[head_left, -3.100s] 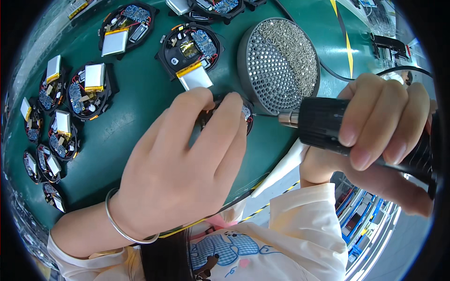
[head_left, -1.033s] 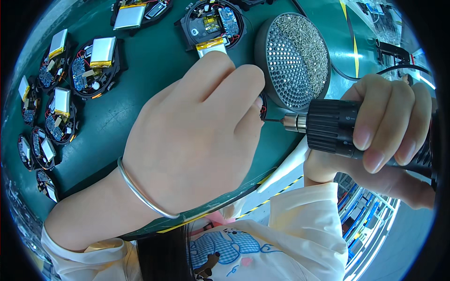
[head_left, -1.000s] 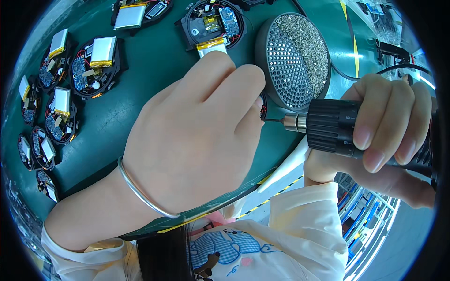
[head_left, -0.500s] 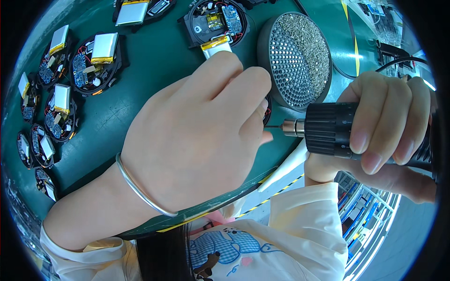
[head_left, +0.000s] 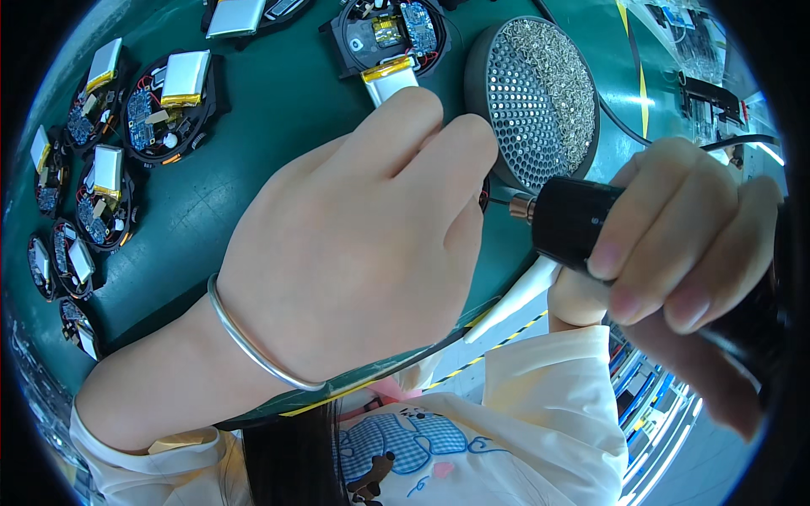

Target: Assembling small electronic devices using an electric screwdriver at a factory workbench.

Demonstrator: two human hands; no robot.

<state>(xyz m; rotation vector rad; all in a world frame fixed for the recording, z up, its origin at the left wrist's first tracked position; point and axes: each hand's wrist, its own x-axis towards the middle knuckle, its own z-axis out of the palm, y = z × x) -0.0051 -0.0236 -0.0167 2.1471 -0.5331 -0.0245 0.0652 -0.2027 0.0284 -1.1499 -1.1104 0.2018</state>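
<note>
My left hand (head_left: 363,228), knuckles up and fingers curled, is closed over a round black electronics housing (head_left: 484,196). Only a sliver of that housing's edge shows past the fingers; the rest is hidden. In my right hand (head_left: 683,232) is a black electric screwdriver (head_left: 578,221) with a copper-coloured nose. Its thin bit points left to the housing's edge, and the bit's end is hidden by my left hand. Just beyond the left knuckles lies an open round housing (head_left: 359,46) with a blue circuit board and a silver battery pouch (head_left: 392,83).
A round grey tray (head_left: 477,93) with a perforated plate and a heap of small screws (head_left: 548,76) stands beyond the screwdriver. Several open housings with batteries (head_left: 173,110) lie on the green mat (head_left: 278,101) at left. A black cable (head_left: 624,126) runs at right.
The screwdriver has tilted, its nose shifting up and left while its rear end dropped. The bit sits higher beside the left hand, and the left thumb tip is no longer visible.
</note>
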